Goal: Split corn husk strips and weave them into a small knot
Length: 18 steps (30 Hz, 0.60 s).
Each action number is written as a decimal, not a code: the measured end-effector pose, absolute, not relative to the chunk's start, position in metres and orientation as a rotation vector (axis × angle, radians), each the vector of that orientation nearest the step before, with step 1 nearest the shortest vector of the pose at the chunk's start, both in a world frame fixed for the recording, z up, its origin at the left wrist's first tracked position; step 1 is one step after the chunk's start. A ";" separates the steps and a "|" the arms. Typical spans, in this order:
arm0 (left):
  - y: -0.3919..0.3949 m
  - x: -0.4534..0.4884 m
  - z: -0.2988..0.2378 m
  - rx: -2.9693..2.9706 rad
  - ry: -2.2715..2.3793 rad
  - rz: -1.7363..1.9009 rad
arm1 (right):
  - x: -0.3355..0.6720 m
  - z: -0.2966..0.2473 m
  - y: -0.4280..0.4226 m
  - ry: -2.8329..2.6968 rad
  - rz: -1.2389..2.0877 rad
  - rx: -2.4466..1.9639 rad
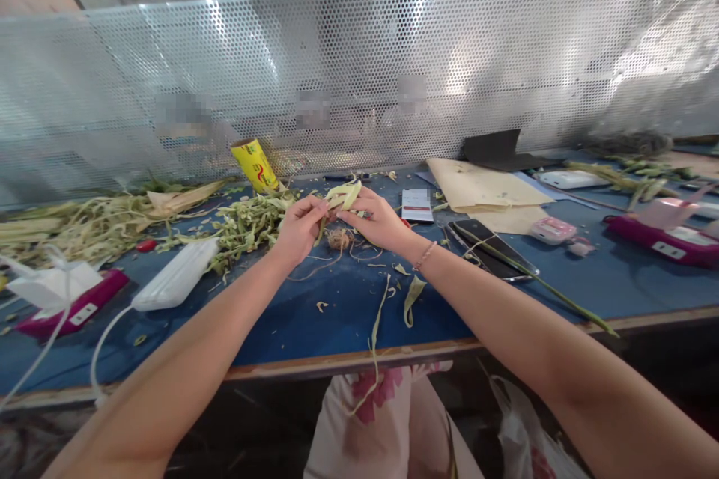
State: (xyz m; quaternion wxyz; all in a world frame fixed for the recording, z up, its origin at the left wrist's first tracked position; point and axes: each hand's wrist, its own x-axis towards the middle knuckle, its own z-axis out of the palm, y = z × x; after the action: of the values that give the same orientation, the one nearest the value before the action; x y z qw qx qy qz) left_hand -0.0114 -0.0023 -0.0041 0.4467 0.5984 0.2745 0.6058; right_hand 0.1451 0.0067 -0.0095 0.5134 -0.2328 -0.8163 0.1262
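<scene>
Both my hands meet over the middle of the blue table. My left hand is closed, pinching one side of a pale green plant stalk. My right hand is closed on the other side of the same stalk, with a thin bracelet on its wrist. A small tangle of brown roots hangs just under the stalk between my hands. Peeled green strips lie on the table below my right wrist.
A heap of green trimmings lies at the left, near a yellow roll. A white power bank, a black phone, brown envelopes and pink devices lie around. A perforated metal screen stands behind. The table's front edge is close.
</scene>
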 end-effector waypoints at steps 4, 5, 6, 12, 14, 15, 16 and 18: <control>-0.002 -0.012 -0.001 1.436 0.761 1.503 | 0.146 -0.011 0.006 -1.973 0.242 -0.541; -0.002 -0.012 -0.001 1.427 0.782 1.500 | 0.146 -0.012 0.006 -1.978 0.211 -0.538; -0.002 -0.012 -0.001 1.425 0.802 1.497 | 0.147 -0.012 0.006 -1.979 0.176 -0.536; 0.002 -0.015 -0.005 1.564 0.856 1.540 | 0.148 -0.014 0.009 -1.963 0.042 -0.463; 0.003 -0.016 -0.007 1.644 0.873 1.550 | 0.148 -0.013 0.009 -1.947 0.038 -0.448; 0.004 -0.016 -0.008 1.678 0.882 1.542 | 0.148 -0.013 0.009 -1.938 0.044 -0.454; 0.004 -0.016 -0.008 1.707 0.889 1.526 | 0.147 -0.013 0.009 -1.928 0.055 -0.464; 0.003 -0.017 -0.008 1.763 0.911 1.477 | 0.146 -0.013 0.010 -1.907 0.092 -0.486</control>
State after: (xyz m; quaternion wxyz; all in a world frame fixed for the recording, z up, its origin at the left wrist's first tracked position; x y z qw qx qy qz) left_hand -0.0170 0.0035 -0.0079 0.3278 0.6732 0.3478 0.5643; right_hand 0.1459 0.0102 -0.0135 0.5528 -0.2055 -0.8066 0.0390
